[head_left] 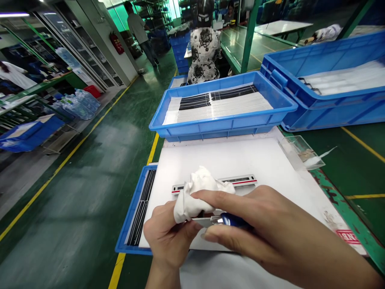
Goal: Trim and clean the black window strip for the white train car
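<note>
My right hand [255, 224] is closed round a utility knife with a blue handle [233, 220]. Its flat metal blade [203, 221] points left, toward my left hand. A crumpled white cloth [197, 192] covers the fingers of my left hand [168, 233], which is closed on it beside the blade. My right index finger rests on the cloth. Just beyond lies a slim silver strip [240, 180] with a red line and dark slots, partly hidden by the cloth. It rests on the white board [255, 156] of the worktable.
Behind the board stands a blue crate [222, 125] with dark and white strips. More blue crates [337, 114] are at the right; another tray [122, 245] with dark strips sits lower left. A clear box [297, 152] lies at the board's right edge. People are farther back.
</note>
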